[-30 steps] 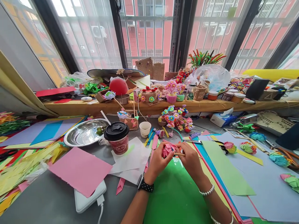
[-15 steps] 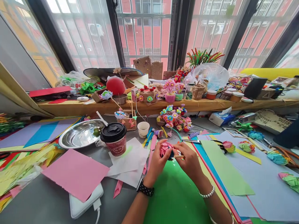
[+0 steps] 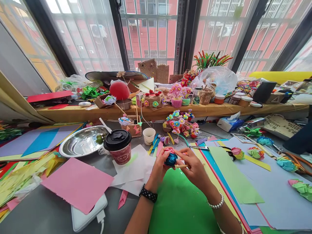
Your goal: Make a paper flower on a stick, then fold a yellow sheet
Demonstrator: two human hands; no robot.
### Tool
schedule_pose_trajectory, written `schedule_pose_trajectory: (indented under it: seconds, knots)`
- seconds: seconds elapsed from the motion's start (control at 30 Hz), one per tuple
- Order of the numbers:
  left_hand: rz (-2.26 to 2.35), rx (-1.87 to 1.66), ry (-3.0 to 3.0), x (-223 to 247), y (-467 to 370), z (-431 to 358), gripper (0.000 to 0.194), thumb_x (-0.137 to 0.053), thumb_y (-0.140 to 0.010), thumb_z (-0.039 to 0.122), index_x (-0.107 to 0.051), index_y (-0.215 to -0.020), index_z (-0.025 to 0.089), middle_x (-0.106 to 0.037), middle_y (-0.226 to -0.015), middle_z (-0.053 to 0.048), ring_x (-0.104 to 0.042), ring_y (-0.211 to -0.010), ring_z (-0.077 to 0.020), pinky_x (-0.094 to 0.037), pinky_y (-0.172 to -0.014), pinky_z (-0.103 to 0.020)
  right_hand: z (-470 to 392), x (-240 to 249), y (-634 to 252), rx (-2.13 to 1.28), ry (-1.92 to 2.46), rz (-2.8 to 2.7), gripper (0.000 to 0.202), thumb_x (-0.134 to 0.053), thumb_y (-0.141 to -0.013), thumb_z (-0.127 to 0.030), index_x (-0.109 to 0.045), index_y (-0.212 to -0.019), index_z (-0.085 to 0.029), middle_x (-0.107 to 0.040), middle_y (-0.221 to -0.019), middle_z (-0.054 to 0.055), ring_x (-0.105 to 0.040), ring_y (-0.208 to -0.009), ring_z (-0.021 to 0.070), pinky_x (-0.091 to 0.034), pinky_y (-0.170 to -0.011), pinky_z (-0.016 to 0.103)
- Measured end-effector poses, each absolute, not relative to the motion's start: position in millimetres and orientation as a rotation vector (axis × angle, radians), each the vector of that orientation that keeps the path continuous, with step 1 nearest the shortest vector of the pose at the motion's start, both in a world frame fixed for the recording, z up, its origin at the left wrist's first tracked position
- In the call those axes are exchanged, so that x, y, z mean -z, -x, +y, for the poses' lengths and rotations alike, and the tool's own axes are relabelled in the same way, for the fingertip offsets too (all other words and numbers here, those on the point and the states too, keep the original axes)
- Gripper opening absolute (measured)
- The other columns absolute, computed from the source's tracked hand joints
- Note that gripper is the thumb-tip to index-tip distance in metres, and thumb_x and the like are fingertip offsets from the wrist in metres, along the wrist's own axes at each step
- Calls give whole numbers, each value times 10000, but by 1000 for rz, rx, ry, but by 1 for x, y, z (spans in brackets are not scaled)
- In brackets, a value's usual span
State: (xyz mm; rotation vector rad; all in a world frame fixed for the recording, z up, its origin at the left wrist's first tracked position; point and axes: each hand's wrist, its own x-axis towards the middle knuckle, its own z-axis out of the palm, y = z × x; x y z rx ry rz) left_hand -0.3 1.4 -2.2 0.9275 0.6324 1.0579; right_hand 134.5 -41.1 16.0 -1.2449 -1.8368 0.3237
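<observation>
A pink and blue folded paper flower (image 3: 171, 159) is held between my two hands, its blue side facing me. My left hand (image 3: 159, 166) is wrapped round its left side. My right hand (image 3: 193, 164) pinches at its right edge, with a thin wooden stick (image 3: 181, 166) lying along the fingers. Both hands are above the front of a green mat (image 3: 182, 201). Loose white paper (image 3: 131, 169) and a pink folded strip (image 3: 123, 199) lie left of my left wrist.
A lidded cup (image 3: 119, 149), a metal plate (image 3: 84, 143), pink paper (image 3: 78, 185) and a white power bank (image 3: 89, 213) are on the left. Coloured sheets (image 3: 234, 175), scissors (image 3: 201, 147) and paper flowers (image 3: 287, 163) lie on the right. Crochet flowers (image 3: 181, 122) stand behind my hands.
The flower has turned in my hands, so more of its blue side shows and less pink. The stick now lies more level. The view has shifted slightly.
</observation>
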Motion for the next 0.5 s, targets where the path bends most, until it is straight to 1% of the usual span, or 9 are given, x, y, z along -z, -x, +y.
schedule_pose_trajectory:
  seconds: [0.07,0.17,0.23,0.33,0.43,0.5]
  knots:
    - [617,-1063,-861,3,0,1,354,-544,-702,442,-536,-939,178,-561,-706,14,-514,-509,-83,-395,-422,-181,-42,-18,-134,-336,1253,-1833,363,-458,-817,-298,-496,-1173,-241,-514,-942,69,-547,-741,156,-486,-605,267]
    - [654,-1055,-775,4,0,1,408,-523,-689,522,-553,-860,154,-539,-616,19,-474,-447,-73,-361,-389,-177,-42,-17,-132,-366,1246,-1853,393,-465,-815,-321,-459,-1203,-261,-496,-970,67,-538,-801,167,-484,-650,277]
    - [682,-1103,-745,6,-1,2,373,-539,-681,508,-553,-799,155,-538,-623,21,-486,-486,-71,-389,-441,-177,-43,-15,-130,-365,1237,-1898,421,-468,-812,-336,-428,-1226,-269,-488,-982,66,-532,-821,172,-481,-678,290]
    - [770,-1219,-787,7,-1,3,288,-536,-696,449,-547,-748,166,-539,-653,27,-512,-573,-78,-415,-533,-177,-43,-9,-126,-320,1243,-1971,439,-453,-815,-358,-406,-1242,-266,-486,-944,64,-538,-785,171,-485,-662,300]
    - [873,-1275,-837,6,-2,2,258,-513,-708,416,-555,-748,165,-545,-660,23,-528,-611,-98,-418,-555,-191,-42,-4,-123,-230,1306,-2028,449,-450,-813,-374,-406,-1244,-255,-493,-888,57,-548,-729,170,-490,-625,305]
    - [899,-1298,-853,5,-2,1,249,-518,-699,388,-570,-770,156,-573,-713,5,-547,-676,-120,-430,-606,-209,-42,-3,-122,-157,1358,-2044,457,-455,-809,-387,-414,-1239,-238,-504,-890,63,-554,-700,171,-488,-591,302]
